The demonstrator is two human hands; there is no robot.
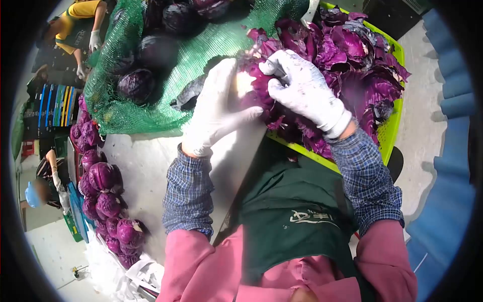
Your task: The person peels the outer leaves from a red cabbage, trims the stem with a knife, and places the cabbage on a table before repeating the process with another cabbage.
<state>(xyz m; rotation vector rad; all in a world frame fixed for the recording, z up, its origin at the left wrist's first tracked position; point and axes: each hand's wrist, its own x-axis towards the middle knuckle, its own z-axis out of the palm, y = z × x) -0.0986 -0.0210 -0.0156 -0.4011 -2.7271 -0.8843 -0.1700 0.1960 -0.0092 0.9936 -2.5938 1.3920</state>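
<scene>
Now both gloved hands' fingers [279, 68] grip the red cabbage [254, 83] between them.

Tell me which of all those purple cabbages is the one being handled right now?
The cabbage gripped between the left hand and right hand, pale cut stem showing. The others lie untouched in the green net sack or in the row on the left.

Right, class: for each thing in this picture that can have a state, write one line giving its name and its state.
Red cabbage: held in both hands, outer leaves partly peeled.
Left hand: gloved, cupping the cabbage.
Right hand: gloved, gripping a leaf.
Green net sack: open, whole cabbages inside.
Lime crate: heaped with loose purple leaves.
Trimmed cabbages: stacked in a row at the table edge.
</scene>
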